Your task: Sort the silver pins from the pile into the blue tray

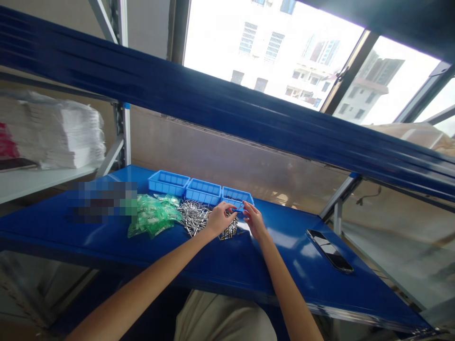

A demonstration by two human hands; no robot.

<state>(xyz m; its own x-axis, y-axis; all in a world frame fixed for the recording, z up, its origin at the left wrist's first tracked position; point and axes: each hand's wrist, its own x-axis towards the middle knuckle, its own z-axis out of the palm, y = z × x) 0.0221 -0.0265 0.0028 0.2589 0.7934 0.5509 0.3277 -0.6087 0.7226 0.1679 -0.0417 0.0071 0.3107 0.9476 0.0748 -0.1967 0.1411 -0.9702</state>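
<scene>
My left hand [219,219] is over the pile of small metal pins [195,217], its thumb and fingers closed in a pinch toward the right. Facing it, my right hand [253,219] has its fingertips drawn together. Between the two hands there seems to be a thin small piece, too small to name. Under and beside my left hand lie more short metal pieces [229,230], some with brassy ends. Just behind my hands stands the right blue bin [237,193], with some small pieces inside. Left of it are the middle blue bin [203,191] and the left blue bin [168,182].
Green-tinted plastic bags [153,215] are heaped left of the metal pile. A phone [330,251] lies on the blue tabletop [284,279] at right. A blue shelf beam [213,106] crosses above. Wrapped white stacks [67,130] sit on the left shelf.
</scene>
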